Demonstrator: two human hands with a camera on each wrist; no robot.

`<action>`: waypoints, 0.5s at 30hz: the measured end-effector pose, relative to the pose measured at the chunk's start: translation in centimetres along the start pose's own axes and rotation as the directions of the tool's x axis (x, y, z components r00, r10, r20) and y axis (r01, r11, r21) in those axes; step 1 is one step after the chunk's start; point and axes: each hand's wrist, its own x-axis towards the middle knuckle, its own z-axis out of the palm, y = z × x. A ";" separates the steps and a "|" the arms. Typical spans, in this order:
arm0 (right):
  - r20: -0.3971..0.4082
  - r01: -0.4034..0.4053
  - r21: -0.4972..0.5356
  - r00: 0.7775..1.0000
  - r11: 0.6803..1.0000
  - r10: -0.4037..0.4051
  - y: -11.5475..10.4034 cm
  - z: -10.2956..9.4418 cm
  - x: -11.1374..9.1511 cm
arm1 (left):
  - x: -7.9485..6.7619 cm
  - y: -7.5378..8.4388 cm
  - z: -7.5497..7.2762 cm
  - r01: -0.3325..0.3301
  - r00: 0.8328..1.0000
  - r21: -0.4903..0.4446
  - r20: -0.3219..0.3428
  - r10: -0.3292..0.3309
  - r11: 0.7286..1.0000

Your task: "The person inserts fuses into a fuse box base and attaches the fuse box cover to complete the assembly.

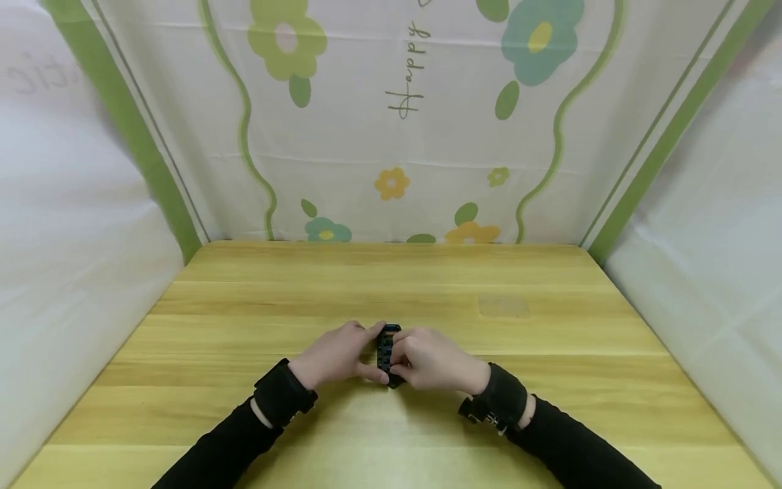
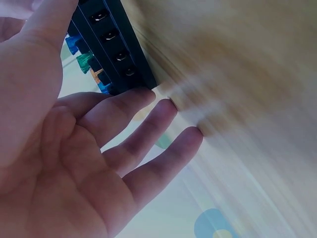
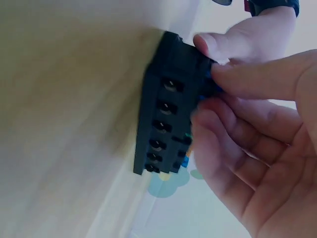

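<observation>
A small black block (image 1: 383,346) stands on the wooden table with its long side running away from me. A row of round metal-centred sockets (image 3: 163,127) lines its side in the right wrist view. Blue, green (image 2: 84,62) and orange pieces stick out along its top in the left wrist view. My left hand (image 1: 336,353) steadies the block between thumb and index finger, one at each end; its other fingers are extended beside it. On the top, near the close end, the thumb and index finger of my right hand (image 1: 436,360) pinch a small blue piece (image 3: 210,88), mostly hidden by the fingertips.
The light wooden table (image 1: 391,441) extends around both hands. A clear rectangular patch (image 1: 504,305) lies on it at the back right. White cloth with printed flowers (image 1: 392,183) rises behind the back edge, and white cloth hangs at both sides.
</observation>
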 end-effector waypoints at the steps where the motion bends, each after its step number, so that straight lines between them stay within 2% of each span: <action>1: -0.015 0.005 -0.011 1.000 1.000 -0.005 0.0 0.1 0.0 | 0.0 0.0 0.0 -0.004 1.000 0.002 -0.005 0.004 1.000; 7: -0.075 0.032 -0.076 0.996 0.997 -0.038 -0.1 0.7 0.0 | 0.0 0.0 0.1 -0.016 1.000 0.022 -0.017 0.016 1.000; 15: -0.119 0.038 -0.065 0.992 0.997 -0.045 -0.5 0.8 0.2 | 0.0 0.1 0.0 -0.003 1.000 0.020 -0.010 0.004 1.000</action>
